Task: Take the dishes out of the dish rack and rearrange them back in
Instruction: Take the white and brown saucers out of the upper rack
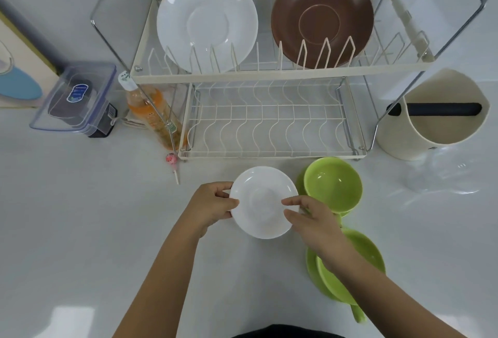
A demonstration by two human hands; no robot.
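A two-tier wire dish rack [269,76] stands at the back. On its upper tier a white plate [207,21] stands at the left and a brown plate [322,18] at the right. The lower tier holds nothing. In front of the rack, my left hand [213,205] and my right hand [312,219] pinch opposite rims of a small white plate [262,203] just over the counter. A green bowl [334,184] sits to its right. More green dishes [369,251] lie under my right forearm.
A cream round container [431,122] with a black bar stands right of the rack. Left of the rack are an orange bottle [151,114], a clear lidded box [78,97] and a lollipop [172,161]. The counter is white.
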